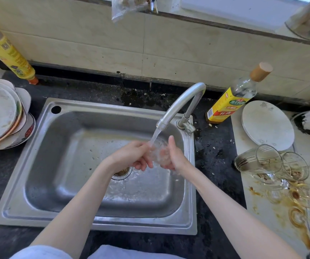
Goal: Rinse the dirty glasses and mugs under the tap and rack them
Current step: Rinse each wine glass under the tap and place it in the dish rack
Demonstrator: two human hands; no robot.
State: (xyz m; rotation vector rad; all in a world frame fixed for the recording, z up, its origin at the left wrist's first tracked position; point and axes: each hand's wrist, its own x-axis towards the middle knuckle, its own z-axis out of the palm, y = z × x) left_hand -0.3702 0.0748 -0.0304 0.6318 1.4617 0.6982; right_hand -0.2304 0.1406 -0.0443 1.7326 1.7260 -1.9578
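Observation:
Both my hands hold a clear glass [157, 150] under the running tap [180, 103] above the steel sink [44, 176]. My left hand [131, 157] grips the glass from the left with curled fingers. From the right, my right hand [172, 156] cups it, thumb up. Water streams from the spout onto the glass and splashes down around the drain [122, 172]. Several dirty glasses [273, 161] with brown residue lie tipped on the white board at the right.
A stack of dirty plates [3, 114] sits left of the sink. A yellow-labelled bottle [232, 98] and a white plate [268, 124] stand right of the tap. A yellow tube [6, 51] leans at the back left. Brown stains [262, 199] mark the board.

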